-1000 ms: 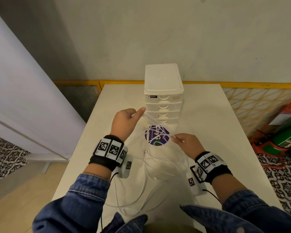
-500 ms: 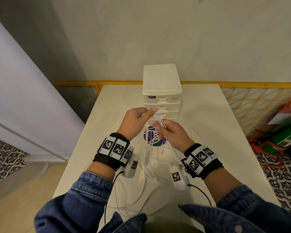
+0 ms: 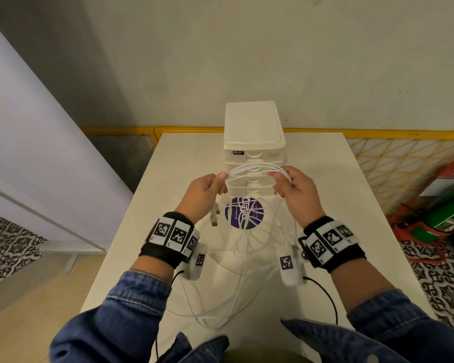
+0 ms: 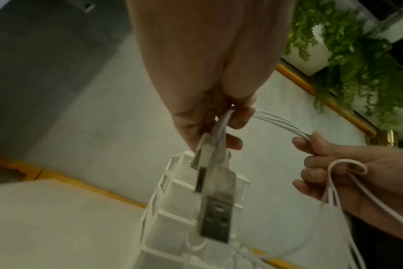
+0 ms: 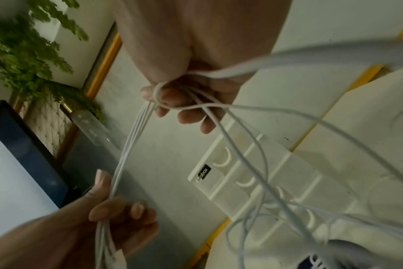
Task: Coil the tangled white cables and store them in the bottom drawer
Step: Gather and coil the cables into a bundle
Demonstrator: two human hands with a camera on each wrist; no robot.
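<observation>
Several strands of white cables [image 3: 254,169] arch between my two hands, raised in front of the white drawer unit [image 3: 254,142]. My left hand [image 3: 207,188] pinches one end of the bundle [image 4: 221,125]; USB plugs [image 4: 215,216] dangle below it. My right hand [image 3: 294,189] grips the other end [image 5: 150,107], with a loop round its fingers. The rest of the cables [image 3: 247,247] hang down in loose tangles onto the table [image 3: 184,163]. All drawers look closed [image 5: 246,182].
A round purple sticker [image 3: 244,212] lies on the table under the cables. The drawer unit stands at the table's far edge against the wall. A yellow lattice railing [image 3: 393,163] and red and green items [image 3: 446,213] are to the right; floor drops off left.
Both hands have risen in front of the drawers. The right hand slid away from the left along the cables, so a bundle now spans between them.
</observation>
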